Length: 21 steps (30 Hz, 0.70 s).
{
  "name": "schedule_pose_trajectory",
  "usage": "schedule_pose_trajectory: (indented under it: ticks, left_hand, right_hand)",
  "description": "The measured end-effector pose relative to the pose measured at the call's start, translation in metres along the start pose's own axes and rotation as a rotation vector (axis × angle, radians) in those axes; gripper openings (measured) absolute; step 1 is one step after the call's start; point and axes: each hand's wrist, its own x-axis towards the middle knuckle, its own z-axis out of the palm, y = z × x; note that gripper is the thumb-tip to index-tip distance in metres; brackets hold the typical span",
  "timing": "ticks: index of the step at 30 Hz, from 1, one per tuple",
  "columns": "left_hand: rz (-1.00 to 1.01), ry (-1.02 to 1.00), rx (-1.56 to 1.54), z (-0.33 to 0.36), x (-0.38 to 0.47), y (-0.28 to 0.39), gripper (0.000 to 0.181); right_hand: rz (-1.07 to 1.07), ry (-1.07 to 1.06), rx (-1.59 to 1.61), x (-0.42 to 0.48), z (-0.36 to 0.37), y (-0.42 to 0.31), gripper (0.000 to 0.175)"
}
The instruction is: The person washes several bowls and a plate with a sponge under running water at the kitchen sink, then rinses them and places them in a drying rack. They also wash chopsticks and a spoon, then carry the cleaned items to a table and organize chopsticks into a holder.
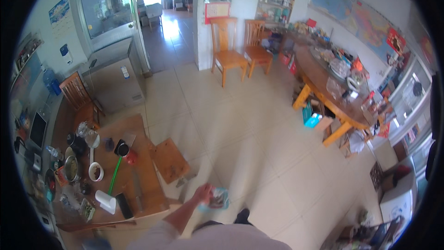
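My left hand (204, 194) is low over the tiled floor, just in front of my body. Its fingers are curled at the left side of a light-teal plastic basket or bin (226, 201) with greyish, crumpled-looking contents. Blur hides whether the fingers grip the rim or only overlap it. My right hand is out of view. Left of my arm is a wooden table (152, 194), bearing a black smartphone (124, 206), a white cylindrical object (105, 201), a long green stick (114, 177) and a white bowl (96, 177) with brown contents.
A low wooden stool (171, 160) stands beside the table. Farther off are a chest freezer (116, 83), wooden chairs (229, 57) and a long, cluttered wooden table (310, 73). An open cardboard box (314, 116) sits under it. My dark shoe (242, 216) shows on the floor (249, 146).
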Motion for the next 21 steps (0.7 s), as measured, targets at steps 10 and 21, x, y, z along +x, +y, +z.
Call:
schedule_pose_trajectory:
  ticks: [10,21]
  left_hand:
    - [-0.114,0.268,-0.163,-0.025,-0.114,-0.184,0.022]
    - [0.147,0.495,-1.280,-0.101,0.243,0.295,0.032]
  right_hand:
    - [-0.479,-0.027,1.375,0.246,-0.412,-0.491,0.044]
    - [-0.780,-0.604,1.665,-0.014,-0.433,-0.946,0.044]
